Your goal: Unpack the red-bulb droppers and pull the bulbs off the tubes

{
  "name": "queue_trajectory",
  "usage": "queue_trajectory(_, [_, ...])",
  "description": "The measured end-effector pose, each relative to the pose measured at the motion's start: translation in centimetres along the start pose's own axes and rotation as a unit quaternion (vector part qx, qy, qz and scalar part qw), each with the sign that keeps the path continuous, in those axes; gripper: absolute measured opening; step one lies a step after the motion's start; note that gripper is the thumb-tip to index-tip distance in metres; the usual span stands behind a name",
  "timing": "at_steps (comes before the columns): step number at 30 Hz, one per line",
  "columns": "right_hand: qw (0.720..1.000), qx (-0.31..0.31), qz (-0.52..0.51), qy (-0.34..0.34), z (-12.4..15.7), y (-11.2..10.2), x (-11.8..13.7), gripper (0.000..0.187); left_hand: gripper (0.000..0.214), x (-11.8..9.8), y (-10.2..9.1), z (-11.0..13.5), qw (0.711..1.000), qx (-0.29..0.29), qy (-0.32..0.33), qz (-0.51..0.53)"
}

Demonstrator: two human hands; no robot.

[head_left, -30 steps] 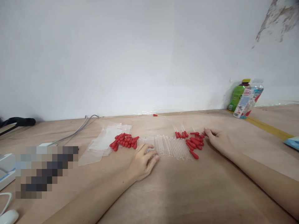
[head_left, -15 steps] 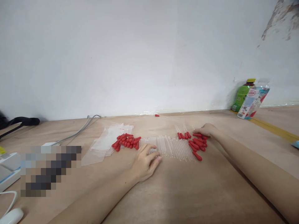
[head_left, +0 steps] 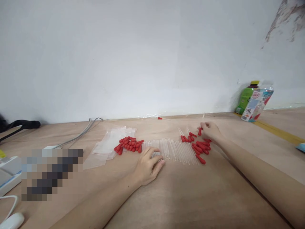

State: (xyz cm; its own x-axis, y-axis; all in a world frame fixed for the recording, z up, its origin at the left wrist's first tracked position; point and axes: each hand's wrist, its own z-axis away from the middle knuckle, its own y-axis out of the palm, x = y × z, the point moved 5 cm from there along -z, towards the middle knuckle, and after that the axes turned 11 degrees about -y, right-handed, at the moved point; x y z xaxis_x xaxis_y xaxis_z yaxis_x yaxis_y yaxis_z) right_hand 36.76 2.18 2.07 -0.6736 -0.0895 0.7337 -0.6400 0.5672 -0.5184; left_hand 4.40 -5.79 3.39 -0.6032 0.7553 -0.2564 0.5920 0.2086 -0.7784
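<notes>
My right hand (head_left: 211,129) is closed in a pinch on a glass dropper (head_left: 199,131), its red rubber bulb hanging down and its thin tube pointing up. Just in front of that hand lies a loose group of red rubber bulbs (head_left: 202,146). To its left are several droppers (head_left: 187,138) with bulbs toward me. My left hand (head_left: 149,167) rests on the table with fingers loosely curled and apart, at the left end of a row of clear glass tubes (head_left: 173,150). A heap of red-bulbed pieces (head_left: 130,144) sits beyond it to the left.
Clear plastic bags (head_left: 105,148) are spread left of the heap. One dropper (head_left: 160,118) lies near the wall. Two bottles stand back right, one green (head_left: 244,100), one with a printed label (head_left: 256,103). Grey cables (head_left: 83,132) and a white power strip (head_left: 10,178) lie left.
My right hand has lifted away from the red bulbs, up and back, with a dropper in its fingers. Another red bulb now lies across the nearby droppers. My left hand has stayed put.
</notes>
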Motion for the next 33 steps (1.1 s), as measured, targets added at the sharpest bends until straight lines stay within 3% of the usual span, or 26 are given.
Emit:
queue_trajectory(5, [0.991, -0.064, -0.042, -0.114, 2.7, -1.3, 4.0, 0.030, 0.023, 0.1, -0.1, 0.1, 1.000, -0.018, 0.013, -0.003])
queue_trajectory(7, [0.983, -0.042, -0.047, -0.174, 5.3, -1.0, 6.0, 0.024, 0.033, 0.0, -0.3, 0.1, 0.999, -0.043, 0.024, -0.014])
queue_trajectory(10, [0.935, 0.037, 0.019, -0.353, 10.4, 0.4, 9.4, 0.017, 0.045, -0.4, -0.6, 0.2, 0.995, -0.078, 0.054, -0.041])
queue_trajectory(13, [0.893, 0.069, 0.038, -0.444, 14.3, 1.7, 11.5, 0.015, 0.041, -1.3, -0.6, 0.3, 0.990, -0.083, 0.096, -0.067])
queue_trajectory(20, [0.853, 0.090, 0.038, -0.513, 16.3, 3.4, 13.3, 0.013, 0.012, -2.8, 0.0, 0.5, 0.981, -0.060, 0.170, -0.075])
queue_trajectory(33, [0.815, -0.002, 0.116, -0.567, 16.7, 2.3, 13.0, 0.009, 0.009, -3.0, -0.1, 0.7, 0.979, -0.056, 0.183, -0.077])
